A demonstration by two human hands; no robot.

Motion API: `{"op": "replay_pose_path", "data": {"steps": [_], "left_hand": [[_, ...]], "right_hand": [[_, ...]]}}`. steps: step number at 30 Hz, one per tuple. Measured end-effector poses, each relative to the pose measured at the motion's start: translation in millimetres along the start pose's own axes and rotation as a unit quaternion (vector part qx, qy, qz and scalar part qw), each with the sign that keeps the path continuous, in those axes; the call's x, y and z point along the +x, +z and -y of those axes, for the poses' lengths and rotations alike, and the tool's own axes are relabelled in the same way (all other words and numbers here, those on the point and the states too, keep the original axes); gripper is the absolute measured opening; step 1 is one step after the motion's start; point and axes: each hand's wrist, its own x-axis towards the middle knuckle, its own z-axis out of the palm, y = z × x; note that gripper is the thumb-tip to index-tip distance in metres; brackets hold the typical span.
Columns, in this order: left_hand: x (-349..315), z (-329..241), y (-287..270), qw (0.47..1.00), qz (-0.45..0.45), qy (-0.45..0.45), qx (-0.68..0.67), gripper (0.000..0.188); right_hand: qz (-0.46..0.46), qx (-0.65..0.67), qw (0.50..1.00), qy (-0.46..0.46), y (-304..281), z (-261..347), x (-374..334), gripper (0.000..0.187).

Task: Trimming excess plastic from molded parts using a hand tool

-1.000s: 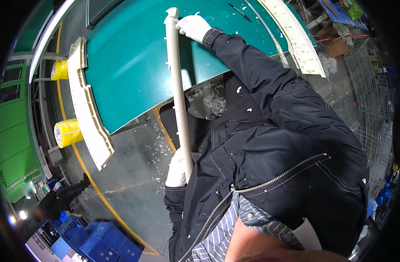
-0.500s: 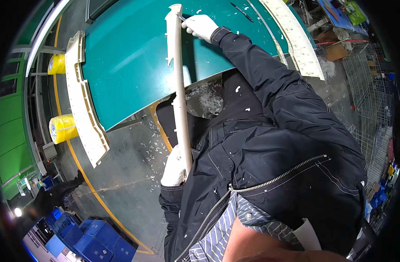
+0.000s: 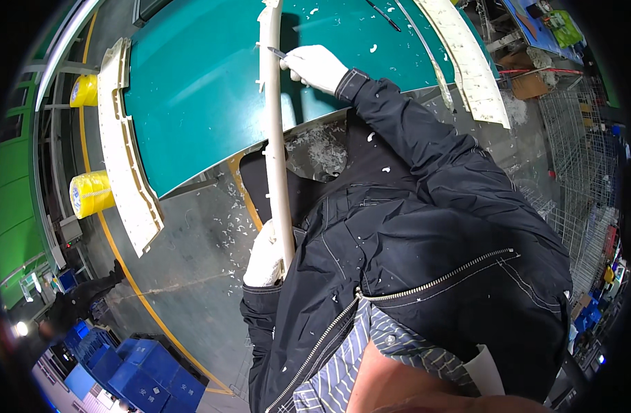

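Head view: left grip (image 3: 264, 260) clasps strip (image 3: 274, 138) end; right grip (image 3: 315, 67) (holding blade (image 3: 277, 52)) midway up

Smooth, matt cream plastic strip (image 3: 277, 138), white cloth gloves, perhaps rubbery teal table (image 3: 191, 89) top.

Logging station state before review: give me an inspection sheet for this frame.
Surface: green table, strewn with white shavings.
Job's things: long cream plastic strip lying over the table edge; small dark-tipped tool at it.
Clutter: two more cream strips, dark pen-like tool.
Grippers: left hand gloved, grips strip's near end; right hand gloved, holds tool.
Cables: nothing seen.
Surroundings: yellow tape rolls, blue crates, wire racks.
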Motion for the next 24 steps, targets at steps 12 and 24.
{"op": "replay_pose_path", "data": {"steps": [12,24], "left_hand": [[15.9,-3.1,2.4,1.000,-0.004,0.025,-0.013,0.044],[50.2,-7.7,1.8,0.996,-0.044,0.045,-0.061,0.033]], "right_hand": [[0.031,-0.077,0.996,-0.021,27.1,12.6,-63.1,0.035],[0.047,-0.058,0.997,-0.038,46.6,11.6,-92.1,0.032]]}}
